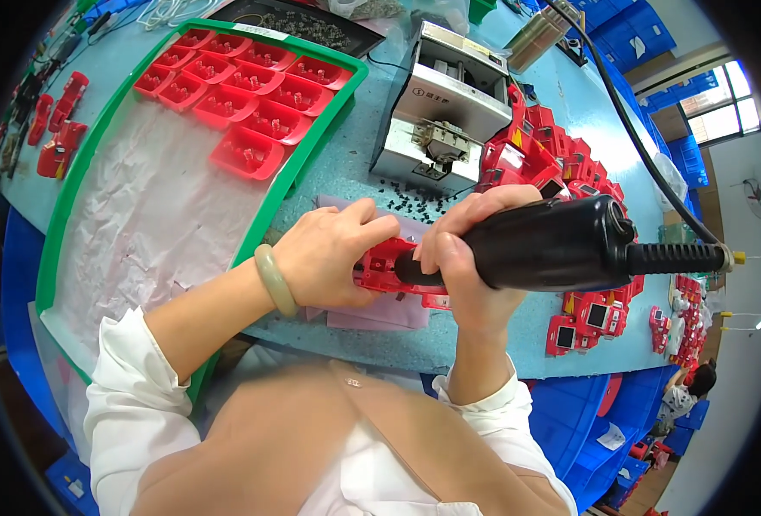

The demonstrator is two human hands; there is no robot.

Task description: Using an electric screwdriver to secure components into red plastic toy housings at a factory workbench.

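Observation:
My right hand (475, 267) is wrapped round a black electric screwdriver (552, 245), held nearly level in the view with its cord running off to the right. The driver's nose meets a red plastic housing (386, 265), and the exact contact is hidden by my fingers. With its fingers curled round the left side of that housing, my left hand (329, 249) holds it on a pinkish cloth (380, 316). Just beyond, small black screws (411, 202) lie scattered in front of a silver screw feeder (445, 95).
To the left lies a green-rimmed tray (97, 181) with red cup-shaped parts (247, 153) at its far end. Red devices with small screens (591, 318) are piled on the right. A steel flask (540, 39) stands at the back. Farther right, another person (688, 391) is visible.

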